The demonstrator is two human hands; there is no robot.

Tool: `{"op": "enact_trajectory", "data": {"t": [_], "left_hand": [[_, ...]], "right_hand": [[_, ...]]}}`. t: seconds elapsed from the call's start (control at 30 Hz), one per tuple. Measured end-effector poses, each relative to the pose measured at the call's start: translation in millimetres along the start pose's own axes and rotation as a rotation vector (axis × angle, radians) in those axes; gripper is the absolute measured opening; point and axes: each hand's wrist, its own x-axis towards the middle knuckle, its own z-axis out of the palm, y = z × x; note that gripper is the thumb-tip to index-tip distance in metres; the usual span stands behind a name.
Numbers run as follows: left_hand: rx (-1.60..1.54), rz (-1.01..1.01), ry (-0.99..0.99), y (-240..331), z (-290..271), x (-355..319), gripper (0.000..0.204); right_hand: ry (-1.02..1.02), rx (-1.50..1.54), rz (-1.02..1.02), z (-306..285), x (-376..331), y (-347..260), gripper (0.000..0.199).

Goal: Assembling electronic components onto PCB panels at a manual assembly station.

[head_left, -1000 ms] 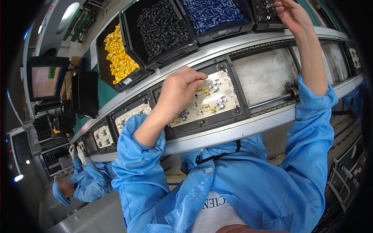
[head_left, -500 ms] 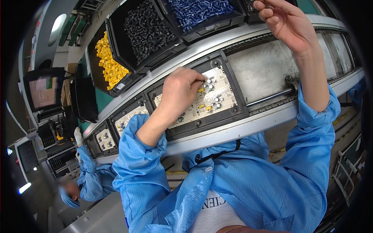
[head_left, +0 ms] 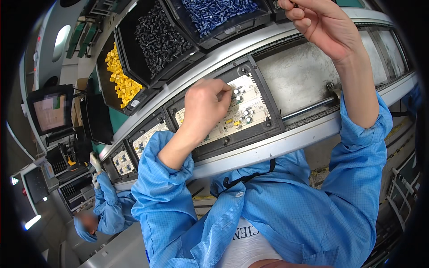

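Observation:
A pale circuit board (head_left: 256,96) lies in a black carrier frame (head_left: 269,99) on the conveyor. It bears small round capacitors (head_left: 248,119) and yellow block parts (head_left: 237,123). My left hand (head_left: 206,103) is over the board's left and middle part, thumb and fingertips pinched at its surface beside the upper capacitors. Whatever those fingertips hold is hidden. Raised at the upper right, my right hand (head_left: 325,27) has its fingers closed together by a bin at the top edge. A small dark bit shows at its fingertips, too small to name.
Black bins behind the rail hold yellow block parts (head_left: 120,80), black parts (head_left: 161,40) and blue cylindrical parts (head_left: 219,15). Farther left on the line sit more boards (head_left: 123,161) in carriers. A co-worker in blue (head_left: 109,203) stands there, near a monitor (head_left: 50,109).
The whole view has shifted slightly, with bins and board a little farther left. My left hand keeps its pinch at the board. My right hand stays raised, slightly farther left in view.

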Motion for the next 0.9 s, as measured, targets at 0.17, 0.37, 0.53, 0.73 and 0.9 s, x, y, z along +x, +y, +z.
{"op": "enact_trajectory", "data": {"t": [0.17, 0.37, 0.53, 0.73, 0.9], "left_hand": [[-0.066, -0.069, -0.031, 0.1, -0.7, 1.2, 0.005], [-0.019, -0.014, 0.004, 1.6, 2.4, 1.6, 0.005], [-0.005, -0.018, 0.034, 3.2, 4.3, 1.6, 0.006], [0.005, 0.016, 0.015, 2.8, 2.2, 1.3, 0.005], [0.010, 0.032, 0.018, 4.1, 0.5, 1.0, 0.004]], "right_hand": [[-0.036, -0.008, 0.010, -0.2, 1.5, 2.6, 0.013], [-0.004, -0.060, -0.020, 6.1, 1.0, 5.1, 0.015], [-0.023, -0.068, -0.005, 7.9, 1.3, 7.0, 0.015], [-0.033, -0.119, 0.014, 10.1, 0.5, 8.6, 0.014], [-0.030, -0.165, -0.017, 15.6, -1.6, 10.2, 0.017]]}}
